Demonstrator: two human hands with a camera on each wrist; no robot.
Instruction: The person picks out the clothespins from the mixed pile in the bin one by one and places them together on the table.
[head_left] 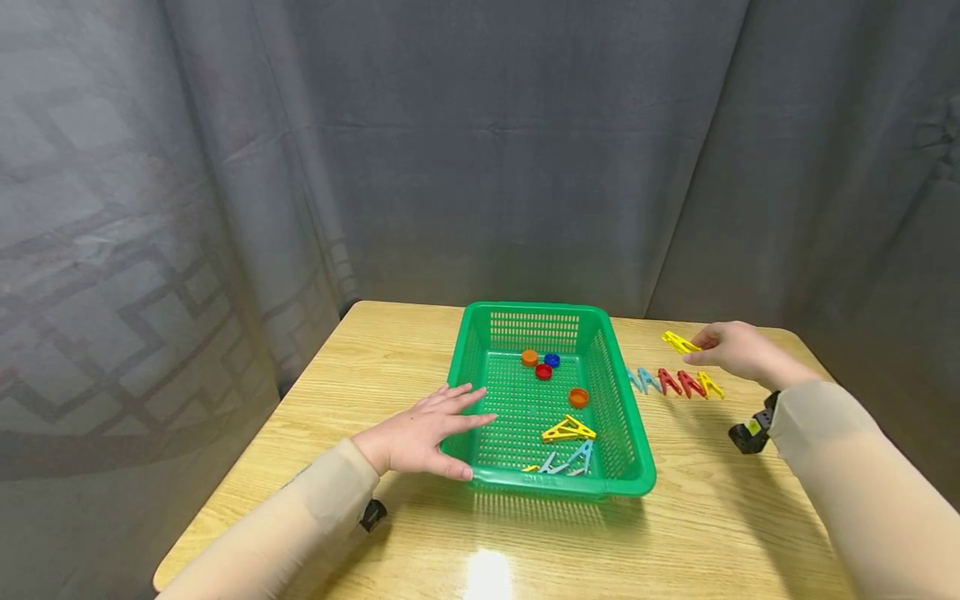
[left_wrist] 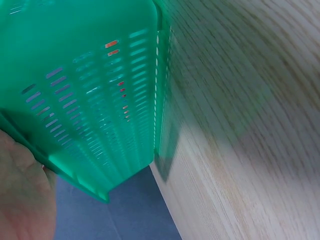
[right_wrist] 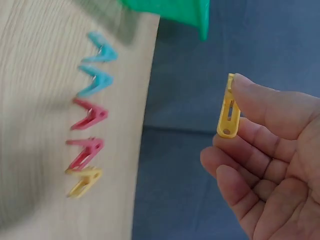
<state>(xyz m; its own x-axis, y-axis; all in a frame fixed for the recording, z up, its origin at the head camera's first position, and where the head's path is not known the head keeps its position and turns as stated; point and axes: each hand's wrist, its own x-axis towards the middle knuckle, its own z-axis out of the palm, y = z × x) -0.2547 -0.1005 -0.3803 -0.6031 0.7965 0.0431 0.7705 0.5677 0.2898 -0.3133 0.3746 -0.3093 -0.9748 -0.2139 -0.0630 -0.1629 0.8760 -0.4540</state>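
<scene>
My right hand pinches a yellow clothespin between thumb and fingers, raised over the table's right side. Below it a row of clothespins lies on the wood: two light blue, two red and a yellow one at the end nearest my arm. My left hand spreads its fingers over the left rim of a green basket. Inside the basket, yellow clothespins and light blue clothespins lie toward the near end.
Bottle caps sit farther back in the basket: an orange cap, a blue cap, a red cap and another orange cap. The wooden table ends at grey curtains behind and beside it.
</scene>
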